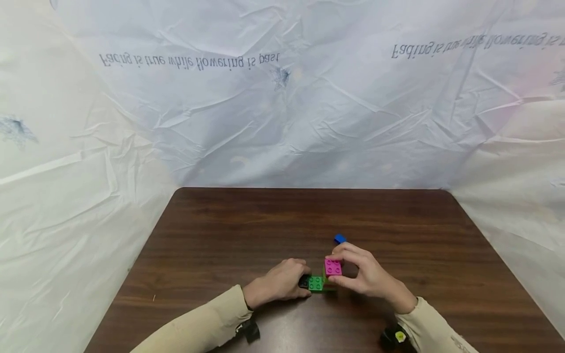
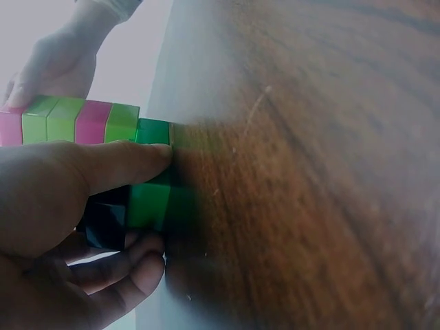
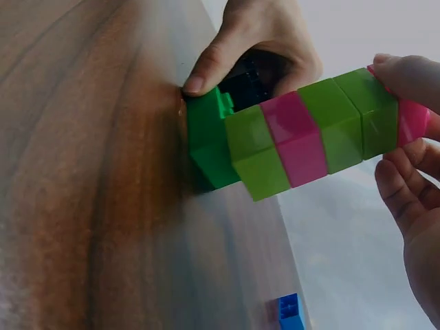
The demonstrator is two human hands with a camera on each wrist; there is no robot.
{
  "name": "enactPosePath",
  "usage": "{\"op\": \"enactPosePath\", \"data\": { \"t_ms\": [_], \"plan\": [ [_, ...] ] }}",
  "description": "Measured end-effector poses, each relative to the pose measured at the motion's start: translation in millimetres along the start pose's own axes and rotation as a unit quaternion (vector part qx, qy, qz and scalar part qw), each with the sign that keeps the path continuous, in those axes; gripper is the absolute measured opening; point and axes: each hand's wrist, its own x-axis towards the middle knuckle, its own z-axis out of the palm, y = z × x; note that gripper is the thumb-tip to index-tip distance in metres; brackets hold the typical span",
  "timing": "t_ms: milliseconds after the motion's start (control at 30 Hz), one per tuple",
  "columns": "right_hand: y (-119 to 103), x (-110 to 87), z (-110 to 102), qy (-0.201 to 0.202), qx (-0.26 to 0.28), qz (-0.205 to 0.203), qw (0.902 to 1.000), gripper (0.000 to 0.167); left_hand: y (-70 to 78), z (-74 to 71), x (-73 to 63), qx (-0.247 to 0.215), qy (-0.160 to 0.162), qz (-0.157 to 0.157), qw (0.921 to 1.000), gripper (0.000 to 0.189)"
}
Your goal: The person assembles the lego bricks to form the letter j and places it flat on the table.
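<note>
My left hand (image 1: 282, 280) grips the low base of a dark green brick (image 1: 315, 283) and a black brick (image 2: 106, 223), thumb along the green one's side at the tabletop. From the green brick's other end rises a tower of light green bricks (image 3: 335, 130) with a pink brick (image 3: 297, 137) among them. My right hand (image 1: 368, 274) pinches the pink brick (image 1: 333, 267) at the tower's top between thumb and fingers. In the right wrist view the tower's lowest light green brick meets the dark green one, beside its exposed studs.
A small blue brick (image 1: 339, 239) lies on the dark wooden table (image 1: 229, 220), just beyond my right hand. White printed sheeting (image 1: 309, 122) hangs behind the table and along both sides.
</note>
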Motion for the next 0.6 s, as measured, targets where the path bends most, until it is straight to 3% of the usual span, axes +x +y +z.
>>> {"op": "enactPosePath", "data": {
  "t_ms": [333,600],
  "plan": [
    [-21,12.3,-4,0.010,0.016,-0.022,0.9996,0.047,-0.5,1.3,0.4,0.005,0.012,0.001,0.9999,0.030],
    [3,3.2,1,0.007,-0.002,-0.038,0.9993,0.048,-1.9,-0.6,1.5,-0.009,0.006,0.002,0.9999,0.032]
  ]
}}
